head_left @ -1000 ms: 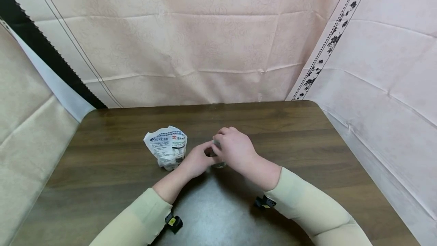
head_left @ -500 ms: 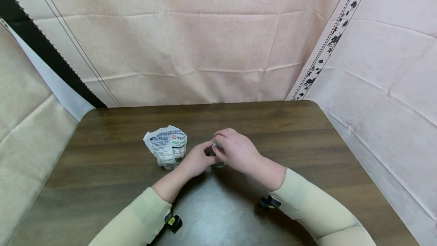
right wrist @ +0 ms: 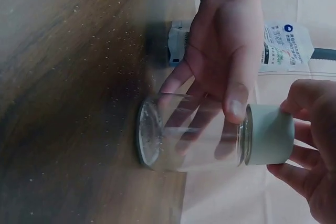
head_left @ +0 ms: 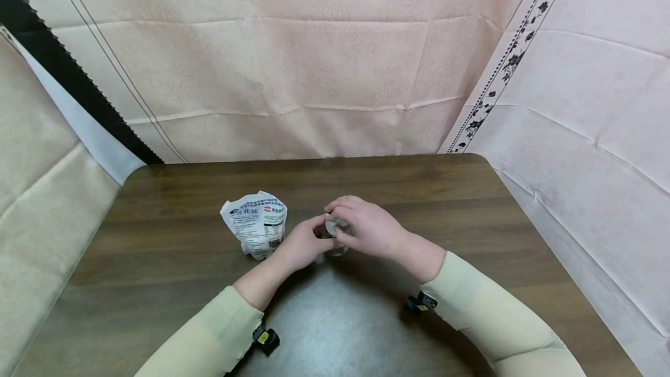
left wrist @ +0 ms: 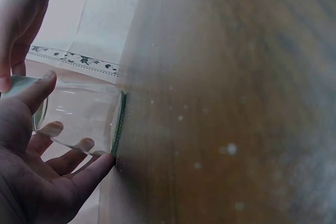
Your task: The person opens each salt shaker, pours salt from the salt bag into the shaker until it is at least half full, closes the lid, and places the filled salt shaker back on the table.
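Note:
A clear glass jar (right wrist: 173, 153) stands upright on the table with a pale green lid (right wrist: 270, 136) at its mouth. Nothing shows inside the glass. My left hand (head_left: 305, 244) wraps its fingers and thumb round the jar's body, the lowest finger near the base in the left wrist view. From above, my right hand (head_left: 370, 228) grips the lid, thumb on one side and fingers on the other. In the head view the hands hide most of the jar. Just left of my left hand is a white printed bag (head_left: 256, 226), its top edge crumpled.
The brown wood-grain table (head_left: 173, 284) has rounded far corners. A pale pink cloth (head_left: 335, 74) hangs behind it, and a white cloth (head_left: 591, 86) with a floral border runs along the right side.
My right hand has turned on the lid and its wrist has swung right, so more of the lid shows between the fingers. My left hand and the bag have stayed in place.

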Motion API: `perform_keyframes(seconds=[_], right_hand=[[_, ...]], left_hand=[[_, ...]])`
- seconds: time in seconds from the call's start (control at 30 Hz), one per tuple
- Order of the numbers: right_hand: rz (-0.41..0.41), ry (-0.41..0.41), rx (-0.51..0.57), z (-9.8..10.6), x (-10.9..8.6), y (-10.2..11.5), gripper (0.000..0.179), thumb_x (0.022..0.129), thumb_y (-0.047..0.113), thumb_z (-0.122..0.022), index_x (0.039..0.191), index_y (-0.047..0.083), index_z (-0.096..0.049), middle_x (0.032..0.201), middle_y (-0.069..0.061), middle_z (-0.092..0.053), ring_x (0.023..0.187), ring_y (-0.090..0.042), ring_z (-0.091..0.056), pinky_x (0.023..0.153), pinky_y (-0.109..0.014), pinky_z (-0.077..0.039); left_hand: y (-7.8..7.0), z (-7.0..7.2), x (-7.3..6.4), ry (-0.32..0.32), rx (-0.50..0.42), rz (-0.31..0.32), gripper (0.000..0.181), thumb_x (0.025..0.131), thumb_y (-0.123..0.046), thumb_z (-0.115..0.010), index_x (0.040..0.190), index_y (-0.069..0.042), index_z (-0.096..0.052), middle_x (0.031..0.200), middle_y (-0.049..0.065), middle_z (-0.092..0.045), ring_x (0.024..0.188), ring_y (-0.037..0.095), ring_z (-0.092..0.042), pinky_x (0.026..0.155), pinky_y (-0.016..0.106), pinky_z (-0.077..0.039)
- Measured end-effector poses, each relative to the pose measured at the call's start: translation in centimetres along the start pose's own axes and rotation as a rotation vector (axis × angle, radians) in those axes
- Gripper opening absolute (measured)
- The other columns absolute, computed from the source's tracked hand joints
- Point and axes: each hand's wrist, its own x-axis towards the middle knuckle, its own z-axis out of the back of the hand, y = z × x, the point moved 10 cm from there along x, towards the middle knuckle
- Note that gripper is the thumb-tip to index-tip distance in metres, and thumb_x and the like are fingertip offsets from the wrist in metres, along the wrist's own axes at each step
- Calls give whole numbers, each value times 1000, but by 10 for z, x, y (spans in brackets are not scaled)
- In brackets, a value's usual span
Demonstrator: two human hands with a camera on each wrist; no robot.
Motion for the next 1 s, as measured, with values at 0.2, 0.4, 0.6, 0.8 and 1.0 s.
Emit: perform_keyframes(seconds=[0.2, 0.4, 0.6, 0.8, 1.0], right_hand=[[-28, -22, 14, 0, -2, -2, 11, 91, 12, -67, 102, 12, -70, 126, -2, -64, 123, -18, -55, 93, -32, -50], [-190, -38, -48, 7, -1, -5, 17, 92, 24, -68, 106, 14, -72, 123, -2, -65, 115, -21, -59, 87, -35, -53], [-370, -12, -136, 10, 6, -8, 21, 92, 32, -69, 104, 15, -73, 105, 0, -65, 95, -21, -61, 75, -33, -54], [-429, 44, -225, 8, 13, -3, 20, 94, 30, -67, 101, 14, -76, 104, -2, -65, 91, -23, -62, 71, -36, -55], [-428, 48, -300, 7, 15, 0, 17, 94, 30, -68, 100, 16, -77, 100, -1, -67, 87, -22, -64, 68, -37, -56]], left_hand=[[-1, 0, 1, -3, 1, -7, 61, 86, -53, -73, 139, -30, -56, 134, -1, -60, 122, 22, -55, 96, 45, -47], [0, -1, 0, -1, -3, -1, 62, 85, -51, -74, 139, -28, -56, 132, -4, -61, 123, 20, -54, 98, 46, -46], [-2, 0, 0, 4, 19, -13, 52, 85, -53, -74, 130, -31, -61, 124, -6, -63, 113, 18, -57, 92, 44, -47], [-2, 1, -1, -3, 14, -14, 42, 86, -51, -74, 122, -33, -63, 126, -6, -63, 117, 20, -57, 95, 45, -47], [-1, 1, 0, -14, 18, -14, 45, 85, -48, -75, 126, -34, -63, 134, -6, -60, 125, 20, -53, 101, 46, -44]])
